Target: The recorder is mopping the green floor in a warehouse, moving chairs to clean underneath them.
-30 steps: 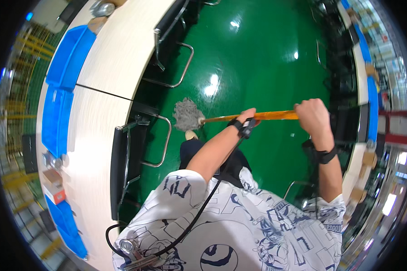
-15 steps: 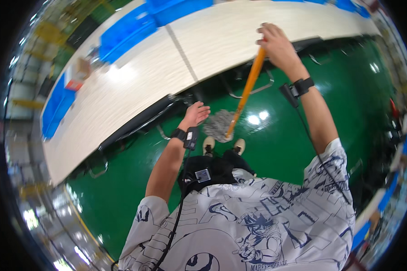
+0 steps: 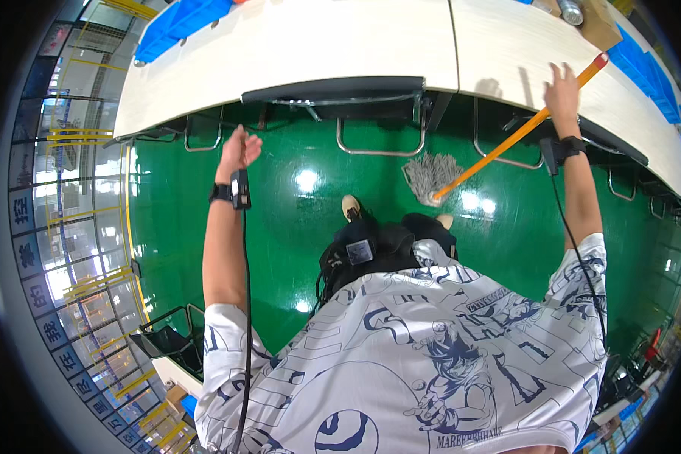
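We see the mop [image 3: 433, 177] right of centre, its grey strands on the green floor [image 3: 295, 234] and its orange handle [image 3: 507, 142] slanting toward the upper right. There the right hand [image 3: 562, 97] meets the handle, fingertips extended; whether it closes around it, we cannot tell. Left of centre, the left hand [image 3: 240, 149] is empty, fingers loosely parted. We note large dark characters [image 3: 28, 256] along the left rim and printed lettering across the white shirt [image 3: 401, 363], lower centre.
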Tool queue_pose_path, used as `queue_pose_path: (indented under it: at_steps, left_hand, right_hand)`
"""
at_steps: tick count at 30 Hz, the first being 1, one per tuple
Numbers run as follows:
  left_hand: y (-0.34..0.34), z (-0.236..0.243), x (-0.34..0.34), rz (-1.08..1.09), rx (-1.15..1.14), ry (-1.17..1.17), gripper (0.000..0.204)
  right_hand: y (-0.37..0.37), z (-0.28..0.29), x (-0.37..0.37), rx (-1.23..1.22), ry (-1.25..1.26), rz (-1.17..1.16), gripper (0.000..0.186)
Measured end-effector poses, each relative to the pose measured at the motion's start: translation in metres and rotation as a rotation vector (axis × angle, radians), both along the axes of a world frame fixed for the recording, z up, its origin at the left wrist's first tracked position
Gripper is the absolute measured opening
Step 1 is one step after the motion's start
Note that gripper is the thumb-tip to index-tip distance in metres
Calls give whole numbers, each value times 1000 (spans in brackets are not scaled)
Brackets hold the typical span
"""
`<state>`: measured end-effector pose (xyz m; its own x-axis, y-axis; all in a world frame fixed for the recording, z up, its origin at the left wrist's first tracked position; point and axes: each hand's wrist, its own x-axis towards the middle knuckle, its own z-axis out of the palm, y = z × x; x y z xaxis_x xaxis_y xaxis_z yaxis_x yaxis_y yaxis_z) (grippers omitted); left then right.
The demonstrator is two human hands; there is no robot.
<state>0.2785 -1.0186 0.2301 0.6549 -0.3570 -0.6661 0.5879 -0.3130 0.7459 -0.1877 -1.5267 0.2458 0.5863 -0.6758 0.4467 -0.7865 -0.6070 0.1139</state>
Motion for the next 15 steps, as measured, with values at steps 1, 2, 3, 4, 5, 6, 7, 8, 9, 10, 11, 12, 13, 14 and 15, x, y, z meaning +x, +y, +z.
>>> queue_pose_path:
  at_steps: [1, 2, 3, 4, 5, 6, 7, 8, 9, 10, 11, 12, 13, 14, 15]
  left_hand:
    - [-14, 4, 3, 22, 63, -76, 39]
    - [-39, 16, 3, 32, 118, -156, 48]
    - [-47, 30, 7, 37, 128, -148, 48]
    - [-62, 47, 14, -17, 101, -183, 53]
    - [-68, 45, 17, -69, 76, -216, 58]
    - [-70, 25, 18, -99, 74, -225, 55]
    - [-80, 18, 32, -184, -15, -185, 52]
    - [-83, 9, 31, -259, -91, -116, 50]
    - [-88, 2, 29, -185, -95, -91, 47]
    - [-97, 2, 37, -111, -111, -91, 44]
    - [-94, -3, 42, -41, -53, -8, 37]
    - [-93, -5, 43, 41, -70, 23, 28]
    - [-88, -14, 52, 26, -90, 26, 26]
    - [-85, -15, 60, 13, -106, 29, 23]
    - [-80, -17, 63, 21, -116, 29, 23]
  right_hand:
    - [17, -7, 19, 202, -203, 86, 38]
    - [22, -9, 32, 296, -297, 307, 39]
    - [50, 1, 65, 463, -331, 376, 41]
    - [72, 12, 92, 857, -517, 313, 45]
    - [98, 13, 116, 1255, -807, 272, 50]
    - [121, -3, 136, 1449, -1017, 179, 47]
    - [126, -18, 151, 1294, -863, 389, 43]
    - [142, -27, 154, 1155, -679, 570, 40]
    - [159, -35, 157, 1296, -912, 291, 35]
    - [169, -30, 172, 1388, -1154, 12, 32]
    - [176, -34, 175, 1412, -1180, 0, 29]
    - [183, -29, 170, 1380, -1087, 32, 30]
    - [190, -34, 171, 1325, -1068, 61, 32]
    - [196, -34, 173, 1274, -1047, 87, 34]
    - [202, -34, 173, 1255, -1032, 64, 34]
